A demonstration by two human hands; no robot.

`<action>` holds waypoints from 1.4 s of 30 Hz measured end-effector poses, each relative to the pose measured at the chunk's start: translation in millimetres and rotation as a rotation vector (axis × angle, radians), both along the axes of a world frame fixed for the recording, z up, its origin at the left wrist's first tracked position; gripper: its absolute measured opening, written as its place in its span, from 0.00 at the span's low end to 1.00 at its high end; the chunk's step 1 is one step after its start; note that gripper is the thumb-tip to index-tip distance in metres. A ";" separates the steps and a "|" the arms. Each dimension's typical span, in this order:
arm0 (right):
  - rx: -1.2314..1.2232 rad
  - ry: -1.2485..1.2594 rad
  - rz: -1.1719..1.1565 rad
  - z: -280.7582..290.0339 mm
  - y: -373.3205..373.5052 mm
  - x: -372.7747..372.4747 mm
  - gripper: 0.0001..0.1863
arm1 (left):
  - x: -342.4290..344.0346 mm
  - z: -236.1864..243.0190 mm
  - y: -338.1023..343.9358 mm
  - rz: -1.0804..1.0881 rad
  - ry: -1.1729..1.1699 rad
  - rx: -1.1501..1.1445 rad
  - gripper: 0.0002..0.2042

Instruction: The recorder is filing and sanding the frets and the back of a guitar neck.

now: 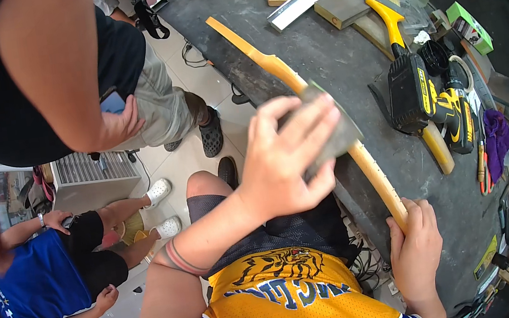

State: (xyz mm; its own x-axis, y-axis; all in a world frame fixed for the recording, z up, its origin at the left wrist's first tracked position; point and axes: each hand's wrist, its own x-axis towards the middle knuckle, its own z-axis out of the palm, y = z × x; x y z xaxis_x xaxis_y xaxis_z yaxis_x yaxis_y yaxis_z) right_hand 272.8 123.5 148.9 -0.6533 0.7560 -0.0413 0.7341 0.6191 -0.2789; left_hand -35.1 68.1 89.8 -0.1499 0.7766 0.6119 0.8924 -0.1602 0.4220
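Observation:
A pale wooden guitar neck (373, 171) lies along the workbench edge, slanting from its narrow far-left end to the near right. Small dark marks line its right edge. My left hand (289, 155) presses a grey-green sanding pad (343, 128) across the middle of the neck, fingers stretched over the pad and the thumb at its near side. Wrapped round the near end of the neck is my right hand (416, 244), its thumb on the left side and its fingers on the right. The pad and my left hand hide part of the neck.
On the dark workbench (264, 132) stand a yellow-and-black cordless drill (455, 109), a yellow-handled brush (386, 19), a metal straightedge (308, 1) and a purple cloth (497, 142). At left, one person (125, 111) stands close by the bench; another in blue (41, 280) is farther off.

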 end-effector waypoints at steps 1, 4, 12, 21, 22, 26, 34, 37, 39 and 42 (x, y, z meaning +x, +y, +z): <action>0.000 0.000 -0.001 -0.3 -0.2 0.2 0.26 | -0.5 4.3 -2.4 -0.016 0.010 -0.016 0.35; 0.002 -0.005 -0.008 -2.3 -2.2 0.7 0.27 | -51.9 2.2 18.3 0.218 0.100 0.066 0.32; 0.049 -0.001 0.010 -3.0 -3.3 -1.1 0.28 | -59.1 5.4 16.4 0.192 0.096 0.073 0.32; 0.052 0.005 0.013 -4.2 -3.0 -2.2 0.27 | -67.0 6.7 22.5 0.187 0.156 0.128 0.34; 0.054 0.008 0.013 -3.7 -3.0 -2.4 0.27 | -55.2 2.5 17.0 0.172 0.114 0.094 0.34; 0.047 0.001 0.009 -5.0 -3.2 -0.7 0.27 | -15.9 2.0 -0.8 0.031 0.052 0.036 0.34; 0.036 -0.023 -0.007 -3.0 -3.3 -1.4 0.27 | -42.8 7.5 10.2 0.145 0.098 0.041 0.33; 0.059 -0.023 0.009 -3.1 -3.3 -0.1 0.27 | -54.5 6.4 17.4 0.214 0.134 0.065 0.33; 0.053 -0.014 0.018 -3.5 -1.6 -1.1 0.26 | -47.4 6.6 16.8 0.208 0.120 0.057 0.32; 0.060 -0.014 0.019 -2.6 -3.5 -1.8 0.26 | -55.0 -0.2 16.7 0.233 0.137 0.079 0.33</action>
